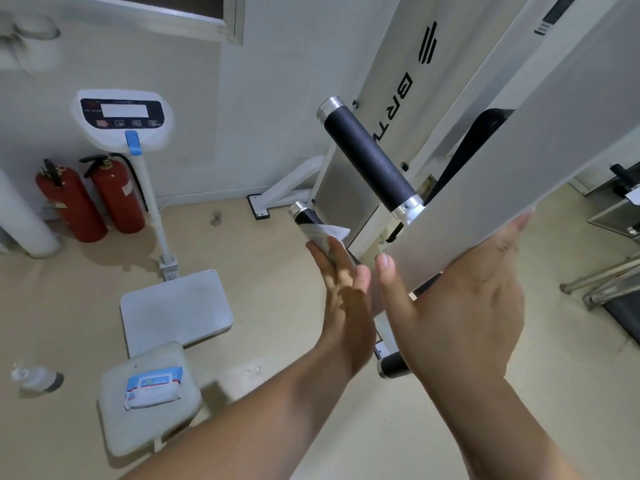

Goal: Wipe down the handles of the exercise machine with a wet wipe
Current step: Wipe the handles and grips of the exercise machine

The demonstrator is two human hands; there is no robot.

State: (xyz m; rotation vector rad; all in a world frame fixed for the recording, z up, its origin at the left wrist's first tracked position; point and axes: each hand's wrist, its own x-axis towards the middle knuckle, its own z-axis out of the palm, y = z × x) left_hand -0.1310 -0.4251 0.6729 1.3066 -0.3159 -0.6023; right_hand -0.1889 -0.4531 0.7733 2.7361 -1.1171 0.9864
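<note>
The white exercise machine fills the right side. An upper black handle with silver end caps sticks out toward me. A lower black handle sits below it, wrapped in a white wet wipe. My left hand is closed around that lower handle with the wipe under its fingers. My right hand grips the edge of the machine's flat white arm, thumb pointing up. A third short black handle peeks out under my right wrist.
A pack of wet wipes lies on a grey stool at lower left. A standing weighing scale and two red fire extinguishers stand by the wall. A small bottle lies on the beige floor.
</note>
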